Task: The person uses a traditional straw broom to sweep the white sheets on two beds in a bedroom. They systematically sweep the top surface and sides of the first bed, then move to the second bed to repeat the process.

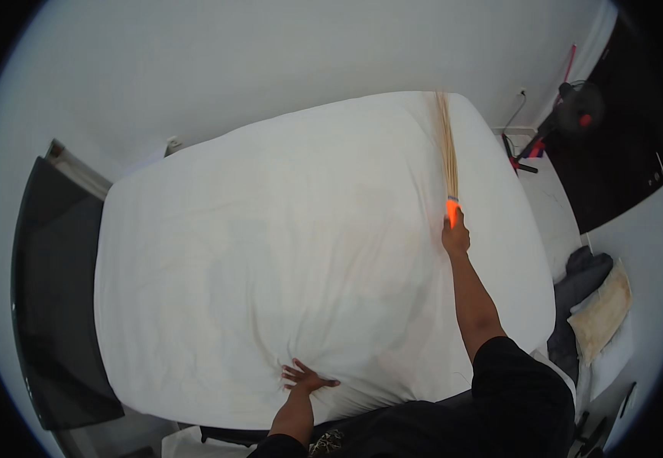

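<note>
A bed covered by a white sheet (331, 229) spreads out before me. My right hand (456, 235) grips the orange handle of a stick broom (450, 163), whose thin tan bristles lie towards the far edge of the bed, near its right side; their tips look blurred. Near the close edge, my left hand (307, 379) presses on the sheet with its fingers spread and holds nothing. Creases in the sheet run out from around that hand.
A dark headboard (59, 297) stands at the left, and a pale wall (280, 57) runs behind the bed. On the right are a standing fan (578, 109), a dark door (612, 143), a beige pillow (602, 312) and dark grey fabric (563, 303).
</note>
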`<state>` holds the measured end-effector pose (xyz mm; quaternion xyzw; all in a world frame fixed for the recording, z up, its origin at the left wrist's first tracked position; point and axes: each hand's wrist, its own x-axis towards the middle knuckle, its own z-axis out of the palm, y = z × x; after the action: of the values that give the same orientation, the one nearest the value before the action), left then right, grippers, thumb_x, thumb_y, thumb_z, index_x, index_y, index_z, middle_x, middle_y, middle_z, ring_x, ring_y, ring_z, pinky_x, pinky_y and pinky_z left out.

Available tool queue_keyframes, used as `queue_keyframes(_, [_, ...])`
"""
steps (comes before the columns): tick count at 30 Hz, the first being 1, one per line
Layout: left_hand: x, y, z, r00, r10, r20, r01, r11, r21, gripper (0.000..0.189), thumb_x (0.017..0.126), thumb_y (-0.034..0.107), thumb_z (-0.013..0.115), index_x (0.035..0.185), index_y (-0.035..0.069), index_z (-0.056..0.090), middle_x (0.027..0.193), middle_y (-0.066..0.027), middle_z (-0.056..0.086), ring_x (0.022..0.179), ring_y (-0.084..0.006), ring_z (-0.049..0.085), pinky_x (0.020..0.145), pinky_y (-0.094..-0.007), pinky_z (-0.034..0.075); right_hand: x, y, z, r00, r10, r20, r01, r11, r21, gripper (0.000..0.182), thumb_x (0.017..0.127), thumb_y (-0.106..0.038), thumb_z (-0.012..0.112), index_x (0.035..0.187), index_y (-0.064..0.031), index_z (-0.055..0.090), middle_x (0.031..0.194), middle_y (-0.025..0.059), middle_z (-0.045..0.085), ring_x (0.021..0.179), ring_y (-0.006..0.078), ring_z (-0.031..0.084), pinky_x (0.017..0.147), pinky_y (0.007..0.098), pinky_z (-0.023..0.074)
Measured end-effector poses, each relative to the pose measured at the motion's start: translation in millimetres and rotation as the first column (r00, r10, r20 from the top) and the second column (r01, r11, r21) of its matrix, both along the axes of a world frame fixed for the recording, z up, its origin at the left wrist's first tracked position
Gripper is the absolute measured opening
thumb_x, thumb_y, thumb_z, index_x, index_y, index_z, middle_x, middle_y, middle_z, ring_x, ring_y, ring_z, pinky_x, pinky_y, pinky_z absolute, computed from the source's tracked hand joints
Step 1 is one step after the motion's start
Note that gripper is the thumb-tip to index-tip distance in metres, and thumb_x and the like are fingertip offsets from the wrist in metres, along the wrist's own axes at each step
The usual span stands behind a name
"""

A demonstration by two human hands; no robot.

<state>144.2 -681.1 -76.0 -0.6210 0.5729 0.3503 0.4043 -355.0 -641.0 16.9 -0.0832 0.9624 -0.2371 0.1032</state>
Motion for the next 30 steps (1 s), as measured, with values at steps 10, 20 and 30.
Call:
queue_keyframes(10, [-9,-1,0,0.995,-0.003,0.102,-0.004,0.998,0.065,0.155,0.035,0.061,0.079,0.125,0.005,-0.034,0.129,-0.0267,-0.036,0.122,-0.0435,-0.029,0.096,-0.0639,-0.001,-13,56,-24,0.994,0.068,0.091,-0.081,0.986,0.147,0.050,0.086,-0.042,0.043,0.130,-0.0220,0.034,0.104,0.0159,0.058,0.094,0.0344,0.056,0.081,0.0423,0.0442])
queue_keyframes(20, [-7,4,10,0.999,0.025,0.044,-0.025,1.000,0.002,0.155,0.035,0.060,0.080,0.124,0.007,-0.036,0.129,-0.0265,-0.037,0.122,-0.0426,-0.029,0.096,-0.0627,-0.003,-35,45,18,0.921,-0.045,-0.386,-0.178,0.834,-0.522,0.047,0.088,-0.035,0.045,0.129,-0.0143,0.034,0.103,0.0186,0.058,0.089,0.0372,0.057,0.076,0.0414,0.0452])
queue_keyframes(30, [9,15,23,0.997,0.001,-0.075,-0.009,0.994,-0.110,0.150,0.038,0.061,0.078,0.128,0.011,-0.032,0.132,-0.0253,-0.032,0.124,-0.0443,-0.024,0.096,-0.0641,0.001,-97,112,39,0.959,-0.274,-0.074,0.260,0.953,-0.156,0.048,0.085,-0.041,0.043,0.128,-0.0225,0.031,0.099,0.0175,0.059,0.090,0.0355,0.058,0.078,0.0441,0.0452])
